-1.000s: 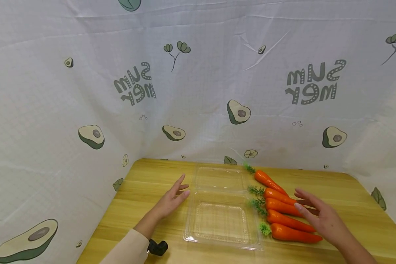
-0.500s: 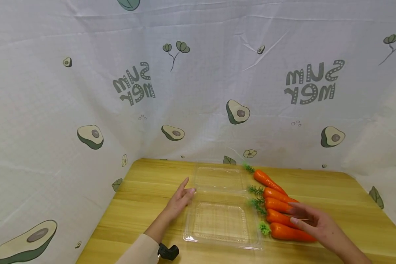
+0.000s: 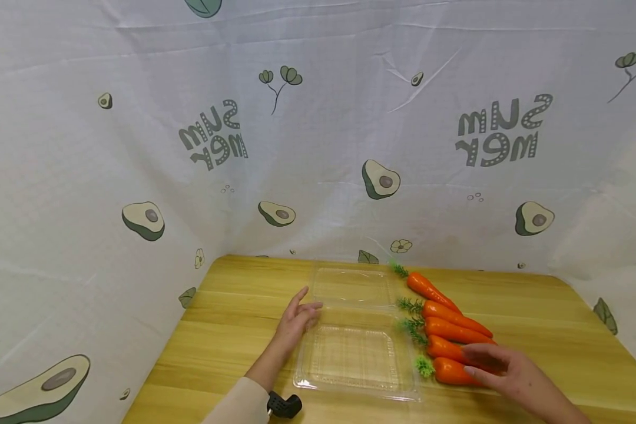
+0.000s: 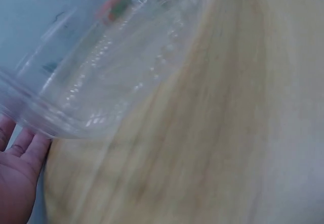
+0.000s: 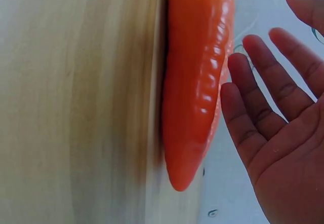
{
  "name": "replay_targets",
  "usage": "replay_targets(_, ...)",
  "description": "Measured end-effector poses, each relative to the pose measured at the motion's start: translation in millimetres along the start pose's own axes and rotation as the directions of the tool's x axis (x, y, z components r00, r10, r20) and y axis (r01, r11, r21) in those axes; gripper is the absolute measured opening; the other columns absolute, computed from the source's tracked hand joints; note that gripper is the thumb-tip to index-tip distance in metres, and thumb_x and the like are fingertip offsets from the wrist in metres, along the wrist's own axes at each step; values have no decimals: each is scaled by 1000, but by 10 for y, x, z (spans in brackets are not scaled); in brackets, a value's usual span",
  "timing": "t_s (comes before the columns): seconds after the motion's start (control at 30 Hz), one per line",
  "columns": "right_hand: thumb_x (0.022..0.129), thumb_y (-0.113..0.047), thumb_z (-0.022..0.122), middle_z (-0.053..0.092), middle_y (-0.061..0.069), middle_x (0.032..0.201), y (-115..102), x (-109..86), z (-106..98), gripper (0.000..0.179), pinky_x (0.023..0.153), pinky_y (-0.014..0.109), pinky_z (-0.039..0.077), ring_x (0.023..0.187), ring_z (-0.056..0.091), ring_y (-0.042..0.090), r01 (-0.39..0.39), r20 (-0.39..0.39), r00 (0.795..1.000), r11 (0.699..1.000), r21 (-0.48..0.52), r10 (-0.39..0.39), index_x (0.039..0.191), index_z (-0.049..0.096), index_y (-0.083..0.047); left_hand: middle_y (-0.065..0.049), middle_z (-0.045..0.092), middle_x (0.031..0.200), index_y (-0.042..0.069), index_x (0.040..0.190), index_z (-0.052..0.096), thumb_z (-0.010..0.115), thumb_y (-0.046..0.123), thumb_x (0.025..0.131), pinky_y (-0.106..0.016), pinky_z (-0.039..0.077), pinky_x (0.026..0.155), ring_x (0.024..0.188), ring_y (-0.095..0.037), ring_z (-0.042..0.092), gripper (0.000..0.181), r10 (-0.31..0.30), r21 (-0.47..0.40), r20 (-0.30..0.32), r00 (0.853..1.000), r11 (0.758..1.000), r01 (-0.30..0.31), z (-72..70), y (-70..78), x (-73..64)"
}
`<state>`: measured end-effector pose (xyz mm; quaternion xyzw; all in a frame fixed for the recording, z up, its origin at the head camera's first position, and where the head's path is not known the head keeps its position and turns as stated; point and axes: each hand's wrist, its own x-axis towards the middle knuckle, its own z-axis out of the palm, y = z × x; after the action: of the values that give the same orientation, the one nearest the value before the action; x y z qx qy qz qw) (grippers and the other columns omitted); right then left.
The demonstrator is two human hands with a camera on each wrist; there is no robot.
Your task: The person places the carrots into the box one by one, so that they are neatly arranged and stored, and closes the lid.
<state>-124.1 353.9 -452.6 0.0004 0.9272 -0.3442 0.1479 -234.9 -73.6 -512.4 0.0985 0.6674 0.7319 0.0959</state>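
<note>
A clear plastic clamshell box lies opened out on the table, its lid toward the back. My left hand is at the box's left side, fingers extended, fingertips right at its edge; the left wrist view shows those fingers beside the clear wall. Several orange carrots with green tops lie in a row to the right of the box. Over the nearest carrot and the one behind it hovers my right hand, fingers loosely bent and spread. In the right wrist view its palm faces a carrot.
Farther back lies a carrot set apart at an angle from the others. A white cloth printed with avocados hangs around the wooden table. A black wrist device sits at the left wrist.
My left hand has moved right to the box's edge. My right hand has come lower and nearer, from the carrots' tips to over the nearest two. Box and carrots stay in place.
</note>
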Motion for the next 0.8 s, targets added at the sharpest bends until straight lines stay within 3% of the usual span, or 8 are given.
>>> replay_targets(0.2,94,-47,70,65,11,136,8,41,46,48,88,41,57,119,59,29,-10,16,1000,1000,-24,11,132,68,-19,-31,55,143,1,161,22,47,7,103,-46,48,113,131,-40,58,63,-16,-87,-25,1000,996,14,26,-55,10)
replay_targets(0.37,90,-49,74,67,9,133,22,77,73,46,84,32,54,111,59,24,0,16,1000,998,-61,1,127,71,-21,-28,58,141,0,159,27,47,10,106,-42,50,111,127,-37,62,58,-2,-120,-32,999,993,-2,26,-89,10)
replay_targets(0.5,88,-49,76,67,8,132,68,94,83,45,80,22,51,113,59,22,38,28,999,993,-113,-35,125,70,-23,-27,58,142,0,159,29,48,19,108,-46,45,115,132,-39,58,57,20,-108,3,1000,994,-19,1,-120,-11)
replay_targets(0.7,87,-46,78,64,9,135,146,120,130,48,80,21,50,110,57,12,50,36,998,988,-144,-45,128,68,-24,-28,58,142,0,158,31,50,24,109,-45,43,117,136,-42,55,58,54,-81,21,998,995,-52,-17,-163,-30)
replay_targets(0.8,87,-44,78,63,13,138,165,128,131,52,80,21,50,115,59,19,63,46,997,986,-156,-56,132,66,-21,-28,60,140,-3,156,33,52,23,108,-38,47,113,134,-39,57,58,80,-77,0,997,994,-80,-17,-184,-28)
